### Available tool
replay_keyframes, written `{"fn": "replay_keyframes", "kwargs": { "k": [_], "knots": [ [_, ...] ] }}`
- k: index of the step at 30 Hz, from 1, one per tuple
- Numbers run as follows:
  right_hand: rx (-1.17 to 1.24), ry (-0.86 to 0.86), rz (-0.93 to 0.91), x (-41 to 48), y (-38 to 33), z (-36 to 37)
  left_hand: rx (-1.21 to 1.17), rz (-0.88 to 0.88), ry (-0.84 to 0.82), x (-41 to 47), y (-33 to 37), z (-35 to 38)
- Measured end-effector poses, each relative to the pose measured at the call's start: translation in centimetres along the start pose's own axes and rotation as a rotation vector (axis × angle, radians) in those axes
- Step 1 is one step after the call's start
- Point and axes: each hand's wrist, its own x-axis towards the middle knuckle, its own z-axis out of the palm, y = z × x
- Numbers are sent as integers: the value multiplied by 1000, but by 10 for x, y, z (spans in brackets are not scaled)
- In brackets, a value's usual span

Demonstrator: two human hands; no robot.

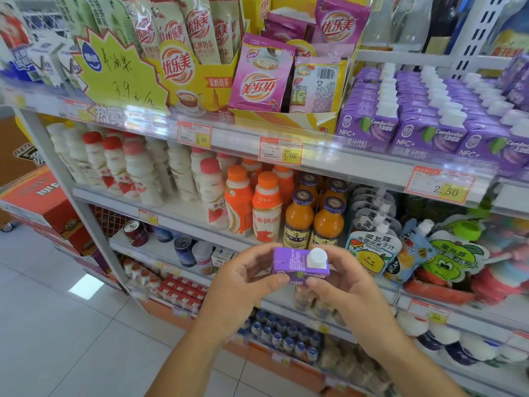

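I hold a small purple juice carton [289,263] with a white screw cap in front of a shop shelf, at chest height. My left hand [243,285] grips its left side, thumb on the front face and fingers behind. My right hand [346,285] grips its right side, thumb under the front edge and fingers curled round the back by the cap. The carton's top faces me. Several rows of the same purple cartons [423,116] stand on the upper shelf at the right.
The shelf unit [246,141] holds milk-tea packets [260,78] on top, white and orange drink bottles [266,207] and fruit pouches [372,250] on the middle level, cans and small bottles below. Red cartons [43,207] are stacked at the left on the white tiled floor [71,325].
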Motion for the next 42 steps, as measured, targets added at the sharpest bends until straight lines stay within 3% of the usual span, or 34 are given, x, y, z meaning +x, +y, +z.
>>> {"fn": "replay_keyframes", "kwargs": {
  "k": [11, 21, 30, 37, 42],
  "knots": [
    [-81, -7, -14, -2, -1, -5, 18, 14, -4, 0, 2, 2],
    [-250, -50, 4, 7, -59, -28, 94, 68, 19, 16, 24, 16],
    [-513, -4, -137, 31, -182, -71, 188, 435, -38, 77, 113, 46],
    [-786, 293, -312, 84, -259, -103, 681, 771, 59, 159, 156, 50],
    [-900, 421, -280, 160, -267, -125, 937, 954, 14, 194, 141, 44]
  ]
}}
